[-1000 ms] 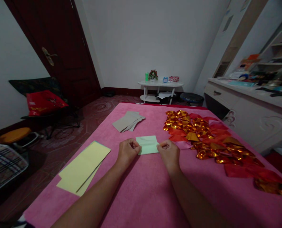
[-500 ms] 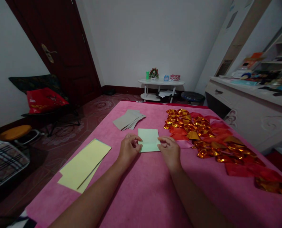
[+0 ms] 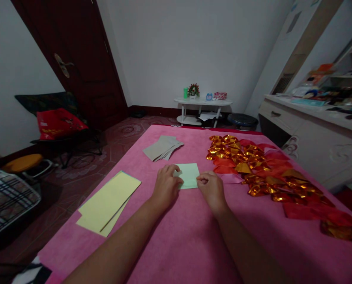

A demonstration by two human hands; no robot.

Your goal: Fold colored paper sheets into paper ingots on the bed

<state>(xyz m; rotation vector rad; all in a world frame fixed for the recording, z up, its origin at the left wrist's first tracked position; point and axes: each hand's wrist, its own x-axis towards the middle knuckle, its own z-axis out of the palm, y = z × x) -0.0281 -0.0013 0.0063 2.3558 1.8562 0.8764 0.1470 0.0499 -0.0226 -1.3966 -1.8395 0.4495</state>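
Note:
A pale green sheet of paper (image 3: 189,174) lies on the pink cloth in front of me, with a crease near its lower edge. My left hand (image 3: 166,182) curls over its left side, thumb and fingertips on the paper. At the lower right edge, my right hand (image 3: 210,187) pinches the sheet between thumb and bent fingers. Off to the left rests a stack of yellow paper sheets (image 3: 111,201). Beyond my left hand are fanned-out grey paper pieces (image 3: 163,148).
Shiny gold and red folded pieces (image 3: 253,169) spread across the right side of the pink cloth (image 3: 176,240). A white side table (image 3: 202,101) stands at the wall, a dresser (image 3: 315,134) on the right. A chair holds a red bag (image 3: 60,124) at left.
My left hand has shifted right and further over the paper, its fingers now lying across the left edge. My right hand's pinch has tightened at the lower right. The view has shifted slightly.

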